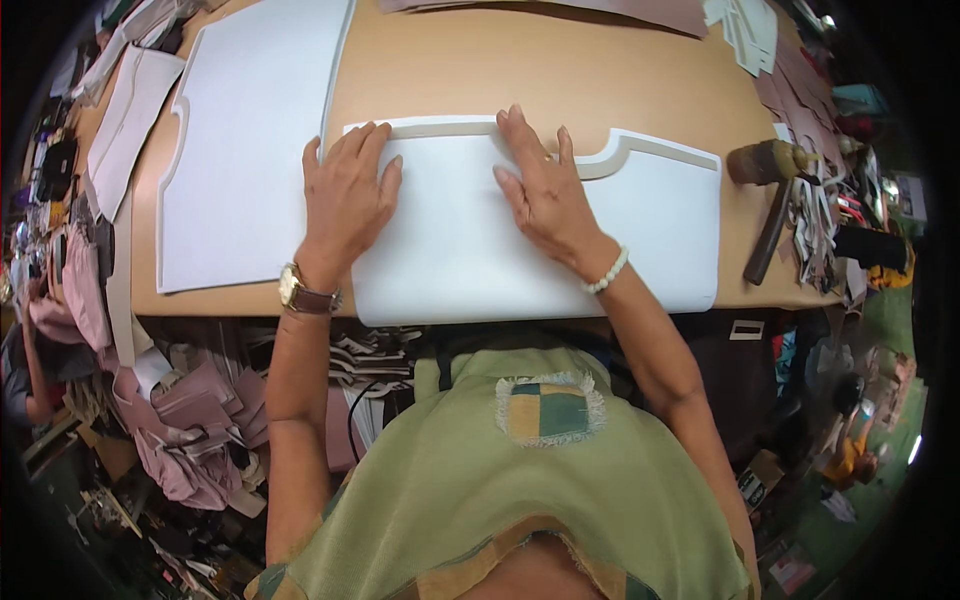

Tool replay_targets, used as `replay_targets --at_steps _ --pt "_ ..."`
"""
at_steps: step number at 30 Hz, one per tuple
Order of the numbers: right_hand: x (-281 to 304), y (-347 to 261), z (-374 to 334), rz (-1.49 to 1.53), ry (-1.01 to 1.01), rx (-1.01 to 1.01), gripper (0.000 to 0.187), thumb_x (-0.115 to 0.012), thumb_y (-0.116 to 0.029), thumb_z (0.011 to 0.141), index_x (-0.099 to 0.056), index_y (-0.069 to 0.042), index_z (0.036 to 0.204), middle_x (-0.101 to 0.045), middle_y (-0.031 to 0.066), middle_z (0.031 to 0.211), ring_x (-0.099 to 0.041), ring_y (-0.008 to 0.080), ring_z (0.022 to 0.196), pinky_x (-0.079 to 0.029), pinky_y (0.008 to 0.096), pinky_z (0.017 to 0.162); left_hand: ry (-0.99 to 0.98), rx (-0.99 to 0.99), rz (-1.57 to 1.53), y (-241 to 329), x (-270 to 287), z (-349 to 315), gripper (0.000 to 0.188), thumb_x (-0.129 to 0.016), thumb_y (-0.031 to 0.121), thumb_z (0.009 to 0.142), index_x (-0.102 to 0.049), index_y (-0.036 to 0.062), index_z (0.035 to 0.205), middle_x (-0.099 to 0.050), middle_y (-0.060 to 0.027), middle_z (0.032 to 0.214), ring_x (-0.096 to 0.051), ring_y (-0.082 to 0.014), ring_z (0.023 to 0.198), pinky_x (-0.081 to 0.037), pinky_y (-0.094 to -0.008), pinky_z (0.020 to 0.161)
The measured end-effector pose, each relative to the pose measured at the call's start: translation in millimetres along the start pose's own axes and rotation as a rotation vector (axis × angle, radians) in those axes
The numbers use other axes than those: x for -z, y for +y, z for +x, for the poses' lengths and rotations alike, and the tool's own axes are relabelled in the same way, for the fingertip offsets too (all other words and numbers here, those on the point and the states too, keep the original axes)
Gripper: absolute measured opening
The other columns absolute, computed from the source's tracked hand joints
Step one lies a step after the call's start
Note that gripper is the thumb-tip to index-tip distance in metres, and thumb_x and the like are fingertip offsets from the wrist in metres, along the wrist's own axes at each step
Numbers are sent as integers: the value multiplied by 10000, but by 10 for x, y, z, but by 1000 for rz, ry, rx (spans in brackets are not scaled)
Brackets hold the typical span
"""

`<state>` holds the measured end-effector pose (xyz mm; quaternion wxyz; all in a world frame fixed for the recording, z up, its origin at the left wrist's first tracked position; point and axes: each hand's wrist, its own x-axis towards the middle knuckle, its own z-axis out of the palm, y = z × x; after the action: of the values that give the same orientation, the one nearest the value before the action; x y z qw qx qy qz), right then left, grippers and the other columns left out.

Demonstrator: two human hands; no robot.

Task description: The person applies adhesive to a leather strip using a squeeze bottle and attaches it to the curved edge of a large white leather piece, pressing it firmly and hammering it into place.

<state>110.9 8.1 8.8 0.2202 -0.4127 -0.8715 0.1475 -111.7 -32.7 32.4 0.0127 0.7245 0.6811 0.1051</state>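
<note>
In front of me a white sheet-like panel lies on the table, its near edge curving over the table's front. A narrow grey-beige strip runs along the panel's far edge and round a curved notch on the right. My left hand, with a watch on the wrist, rests over the panel's far left corner, fingers stretched forward. Near the middle of the far edge, beside the notch, my right hand lies with fingers spread and fingertips at the strip. Neither hand grips anything visible; what lies under the fingers is hidden.
A second white panel lies to the left on the tan table. At the right are a brown bottle with a yellowish nozzle, a dark handled tool and pale scraps. Pink pieces are piled below the table's left side.
</note>
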Motion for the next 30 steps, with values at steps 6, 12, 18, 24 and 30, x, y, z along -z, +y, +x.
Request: replay_targets --at_steps 6,12,18,24,30 --pt "154 -48 -366 38 -36 -49 645 -426 -318 922 -179 66 1378 -363 210 1370 -364 318 1268 -136 551 1061 45 -390 -154 760 -299 -45 513 -496 208 829 -415 15 1297 -391 -134 1369 -335 -237 1298 -188 -569 1038" --pt "201 85 -470 -70 -81 -1 652 -430 -382 909 -254 49 1367 -370 183 1377 -354 260 1287 -115 530 1078 -6 -406 -107 891 -385 -75 530 -484 242 842 -403 1 1306 -391 -125 1373 -346 -234 1291 -182 -578 1036" --pt "483 522 -609 -171 -91 -16 627 -470 -344 895 -252 -38 1396 -408 107 1373 -379 183 1275 -123 529 1081 -64 -374 -64 886 -313 -45 459 -457 239 882 -431 68 1308 -421 -90 1363 -372 -206 1280 -124 -532 1072" --pt "634 686 -656 -11 53 -174 644 -506 -276 886 -211 -33 1404 -479 125 1307 -408 241 1245 -173 526 1065 -19 -393 -101 987 -232 107 327 -513 190 852 -556 61 1150 -535 -81 1227 -490 -220 1145 -208 -517 1046" --pt "1322 1348 -967 -388 824 -452 432 -597 -161 823 -493 32 1194 -567 224 1110 -542 377 1011 -419 431 887 193 -409 -285 1144 -259 427 194 -601 60 773 -603 36 966 -598 -103 1029 -542 -276 997 -390 -409 898"
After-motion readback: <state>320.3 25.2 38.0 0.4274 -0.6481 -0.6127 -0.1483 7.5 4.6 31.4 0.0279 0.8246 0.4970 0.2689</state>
